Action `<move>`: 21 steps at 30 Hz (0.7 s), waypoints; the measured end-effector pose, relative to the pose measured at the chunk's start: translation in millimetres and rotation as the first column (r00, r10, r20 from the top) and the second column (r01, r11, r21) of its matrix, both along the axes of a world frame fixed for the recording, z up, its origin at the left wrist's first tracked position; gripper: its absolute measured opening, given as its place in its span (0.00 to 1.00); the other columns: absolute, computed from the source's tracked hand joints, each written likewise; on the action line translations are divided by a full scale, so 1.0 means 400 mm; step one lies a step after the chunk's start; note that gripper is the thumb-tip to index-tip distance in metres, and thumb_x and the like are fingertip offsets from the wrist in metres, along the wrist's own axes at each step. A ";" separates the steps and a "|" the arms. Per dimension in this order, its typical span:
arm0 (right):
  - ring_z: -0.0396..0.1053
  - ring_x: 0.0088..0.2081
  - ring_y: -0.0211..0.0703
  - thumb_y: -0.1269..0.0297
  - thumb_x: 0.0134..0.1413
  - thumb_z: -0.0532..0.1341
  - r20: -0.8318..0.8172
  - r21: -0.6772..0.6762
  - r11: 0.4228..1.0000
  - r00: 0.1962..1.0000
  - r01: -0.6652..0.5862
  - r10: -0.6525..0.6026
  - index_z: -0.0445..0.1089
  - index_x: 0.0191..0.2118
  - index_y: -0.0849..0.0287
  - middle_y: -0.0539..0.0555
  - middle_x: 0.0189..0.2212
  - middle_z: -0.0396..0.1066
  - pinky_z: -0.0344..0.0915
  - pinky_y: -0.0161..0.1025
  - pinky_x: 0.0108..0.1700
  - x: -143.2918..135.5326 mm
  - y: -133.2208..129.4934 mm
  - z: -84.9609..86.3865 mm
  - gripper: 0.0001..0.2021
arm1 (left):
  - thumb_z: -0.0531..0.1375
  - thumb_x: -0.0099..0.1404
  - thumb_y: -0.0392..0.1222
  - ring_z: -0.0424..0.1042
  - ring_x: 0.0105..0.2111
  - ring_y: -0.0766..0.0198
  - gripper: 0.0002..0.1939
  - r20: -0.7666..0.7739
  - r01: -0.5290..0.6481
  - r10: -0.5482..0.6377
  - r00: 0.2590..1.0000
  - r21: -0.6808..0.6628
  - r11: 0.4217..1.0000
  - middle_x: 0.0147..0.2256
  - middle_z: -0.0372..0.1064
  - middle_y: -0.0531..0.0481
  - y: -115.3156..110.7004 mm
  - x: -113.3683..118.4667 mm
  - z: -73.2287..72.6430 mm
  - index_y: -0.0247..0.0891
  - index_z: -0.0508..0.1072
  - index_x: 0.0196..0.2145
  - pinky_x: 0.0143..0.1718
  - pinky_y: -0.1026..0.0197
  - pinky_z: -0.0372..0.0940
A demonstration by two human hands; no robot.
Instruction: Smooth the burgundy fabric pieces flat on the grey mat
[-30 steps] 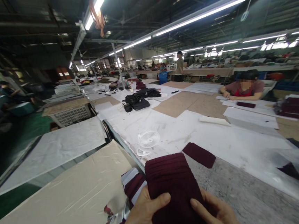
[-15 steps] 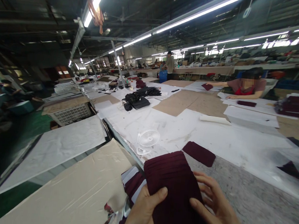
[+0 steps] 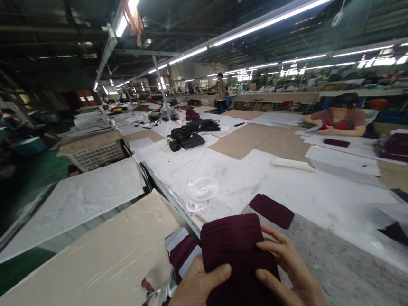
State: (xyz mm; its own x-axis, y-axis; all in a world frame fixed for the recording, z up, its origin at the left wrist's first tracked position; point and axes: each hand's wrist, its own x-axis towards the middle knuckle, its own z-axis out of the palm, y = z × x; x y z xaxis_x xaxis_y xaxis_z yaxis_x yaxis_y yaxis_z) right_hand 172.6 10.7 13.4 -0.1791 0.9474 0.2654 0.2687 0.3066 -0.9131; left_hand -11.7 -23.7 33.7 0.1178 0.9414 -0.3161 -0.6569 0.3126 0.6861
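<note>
Compared with half a second ago: one fingertip of the right hand [image 3: 293, 270] now on the top face of the burgundy fabric stack [image 3: 240, 265] instead of behind its right edge, thumb near the same spot, fingers spread. Left hand [image 3: 197, 288] unchanged, pinching the stack's left side, thumb on top, other fingers mostly hidden. Stack aloft at the counter's near edge, far end slightly lower in view. Farther off, a co-worker's arms [image 3: 352, 130] drawn in, one outstretched with a burgundy piece before; beyond, a standing person [image 3: 221, 90] farther left.

Below the hands to the right, a mottled grey surface [image 3: 350, 280]; past it, white paper [image 3: 238, 175] over the counter, then brown paper [image 3: 239, 139]. Overhead, long tube lights [image 3: 276, 21] beneath a dark roof.

Just left of the stack, partly blocked by the left hand, burgundy and pale strips [image 3: 183, 251] beside a cream sheet [image 3: 90, 262]. Just beyond, a single burgundy piece [image 3: 271, 211] and a white fan [image 3: 203, 189]; at right, clear plastic [image 3: 402, 213]; farther, crumpled black cloth [image 3: 187, 137].
</note>
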 end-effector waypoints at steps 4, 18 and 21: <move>0.67 0.53 0.53 0.54 0.49 0.64 -0.232 -0.261 0.958 0.971 -0.122 0.060 0.71 0.40 0.52 0.56 0.60 0.58 0.70 0.45 0.49 -0.013 -0.015 0.012 0.13 | 0.71 0.46 0.38 0.72 0.45 0.46 0.19 -0.024 -0.012 0.013 1.000 0.018 1.000 0.36 0.77 0.40 0.000 -0.002 0.011 0.32 0.77 0.38 0.52 0.48 0.62; 0.74 0.39 0.54 0.49 0.45 0.64 -0.164 -0.507 0.860 0.986 -0.061 -0.027 0.74 0.41 0.54 0.53 0.36 0.78 0.74 0.43 0.38 -0.051 -0.035 0.029 0.19 | 0.67 0.54 0.43 0.71 0.49 0.50 0.16 0.033 -0.048 0.049 0.998 -0.011 0.999 0.39 0.76 0.41 0.002 -0.001 -0.005 0.33 0.76 0.40 0.57 0.49 0.57; 0.74 0.39 0.54 0.50 0.47 0.63 -0.118 -0.476 0.876 0.993 -0.075 0.021 0.74 0.43 0.53 0.53 0.36 0.78 0.74 0.43 0.36 -0.047 -0.028 0.024 0.19 | 0.60 0.60 0.52 0.69 0.51 0.49 0.22 0.148 -0.028 0.042 0.988 -0.096 0.995 0.44 0.75 0.40 0.006 -0.008 -0.003 0.34 0.74 0.46 0.57 0.48 0.56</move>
State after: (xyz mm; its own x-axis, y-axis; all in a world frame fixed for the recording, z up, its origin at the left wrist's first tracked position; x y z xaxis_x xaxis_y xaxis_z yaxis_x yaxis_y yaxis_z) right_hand 153.8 -0.3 23.0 -0.2244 0.9540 -0.1990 0.1584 -0.1658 -0.9734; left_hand -14.9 -21.4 32.6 0.1379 0.9128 -0.3844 -0.7614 0.3459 0.5483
